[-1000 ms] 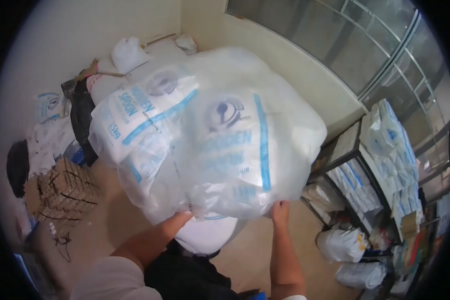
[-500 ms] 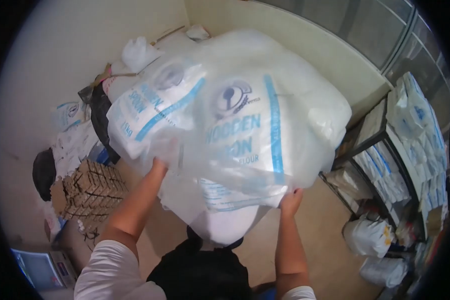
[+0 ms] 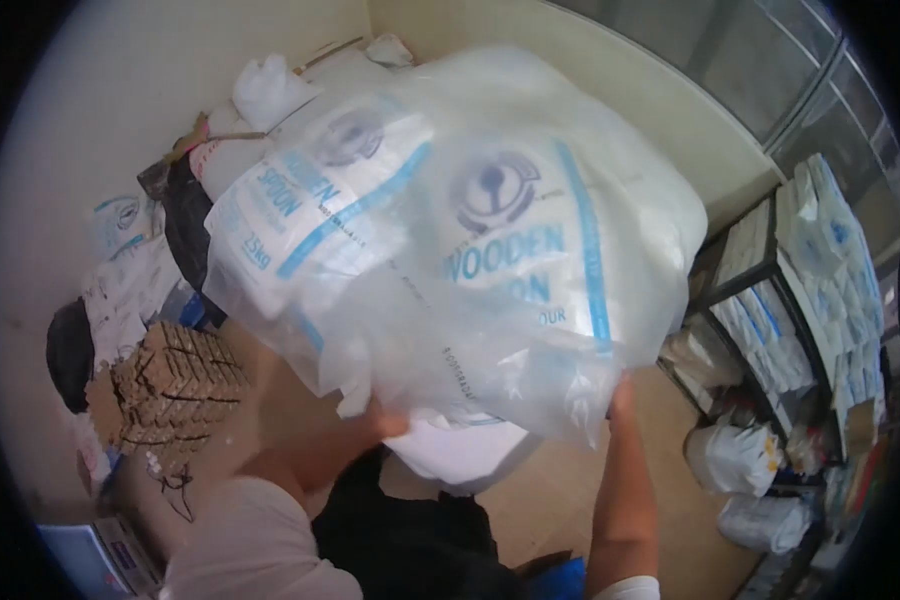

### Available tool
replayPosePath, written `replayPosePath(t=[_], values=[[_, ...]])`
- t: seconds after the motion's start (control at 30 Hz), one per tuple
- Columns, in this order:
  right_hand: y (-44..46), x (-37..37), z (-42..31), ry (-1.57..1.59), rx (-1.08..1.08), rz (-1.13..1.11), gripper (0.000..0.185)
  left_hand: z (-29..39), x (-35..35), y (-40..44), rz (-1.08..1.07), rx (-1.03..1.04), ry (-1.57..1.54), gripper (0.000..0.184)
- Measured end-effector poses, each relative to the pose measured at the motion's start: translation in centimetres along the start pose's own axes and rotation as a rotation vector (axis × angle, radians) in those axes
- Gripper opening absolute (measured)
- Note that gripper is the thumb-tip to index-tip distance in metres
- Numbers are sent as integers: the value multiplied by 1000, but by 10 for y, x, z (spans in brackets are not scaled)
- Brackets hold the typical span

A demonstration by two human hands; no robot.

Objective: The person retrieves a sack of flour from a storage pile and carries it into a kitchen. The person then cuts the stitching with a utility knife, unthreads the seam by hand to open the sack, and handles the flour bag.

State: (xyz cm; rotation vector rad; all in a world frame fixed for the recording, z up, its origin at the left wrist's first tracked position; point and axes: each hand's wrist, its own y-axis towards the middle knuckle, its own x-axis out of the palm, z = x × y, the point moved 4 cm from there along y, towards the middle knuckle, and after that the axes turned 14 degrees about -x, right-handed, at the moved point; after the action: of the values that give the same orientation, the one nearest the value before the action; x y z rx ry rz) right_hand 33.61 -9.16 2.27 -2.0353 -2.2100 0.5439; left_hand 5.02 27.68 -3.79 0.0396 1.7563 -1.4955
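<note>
A huge translucent plastic bag [image 3: 490, 365] bulges in front of me. Through its film show white flour sacks [image 3: 505, 255] printed "WOODEN SPOON" in blue, one marked 25kg. My left hand [image 3: 385, 420] is closed at the bag's lower front edge, gripping the bunched plastic; its fingertips are partly hidden. At the lower right corner, my right hand [image 3: 620, 398] is closed on the same film. Below the loose plastic, between my hands, a smooth white rounded surface [image 3: 460, 450] sticks out toward me.
Stacked brown cardboard pieces [image 3: 175, 385] stand at the left, near a black bag [image 3: 185, 225]. A black-framed shelf [image 3: 770, 275] on the right holds folded printed sacks [image 3: 840, 300]. White plastic bags [image 3: 735, 460] sit on the floor beside it. A pale box-like device [image 3: 95, 560] is at lower left.
My left hand has come down and inward toward my body, drawing the plastic over the front. My right hand has shifted slightly right. The film's front edge now hangs lower over the printing.
</note>
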Motion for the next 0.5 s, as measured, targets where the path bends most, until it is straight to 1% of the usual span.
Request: replayPosePath(t=[0.03, 0.07, 0.1, 0.13, 0.17, 0.2, 0.23, 0.33, 0.37, 0.4, 0.43, 0.47, 0.5], values=[[2, -9, 5, -52, -14, 22, 62, -35, -18, 23, 121, -15, 172, 46], [12, -20, 18, -23, -36, -10, 63, -67, -50, 51, 347, -29, 350, 46], [35, -34, 52, 15, -52, -41, 63, -84, -100, 57, 683, -29, 470, 47], [45, -34, 71, 67, -70, -66, 63, -65, -186, -5, 1105, 41, 480, 48], [31, -24, 53, 78, -95, -42, 62, -48, -269, -73, 1525, 86, 433, 48], [7, -14, 16, 83, -124, -20, 61, -32, -313, -92, 1441, 55, 390, 43], [-11, -3, -15, 84, -155, 1, 60, -22, -337, -96, 1357, 22, 342, 39], [-20, -5, -27, 76, -221, -3, 57, 7, -335, -44, 1196, -187, 555, 41], [-18, -3, -30, 30, -177, 9, 57, 14, -307, -47, 1221, -40, 491, 39], [-17, -2, -30, -18, -126, 21, 56, 27, -255, -58, 1235, 108, 425, 38], [-18, -6, -27, -69, -70, 34, 55, 36, -201, -60, 1326, 160, 476, 39], [-17, -9, -23, -104, -125, -10, 55, 35, -147, -69, 1164, 341, 239, 38], [-14, -12, -17, -133, -183, -45, 56, 28, -95, -75, 968, 442, -23, 39]])
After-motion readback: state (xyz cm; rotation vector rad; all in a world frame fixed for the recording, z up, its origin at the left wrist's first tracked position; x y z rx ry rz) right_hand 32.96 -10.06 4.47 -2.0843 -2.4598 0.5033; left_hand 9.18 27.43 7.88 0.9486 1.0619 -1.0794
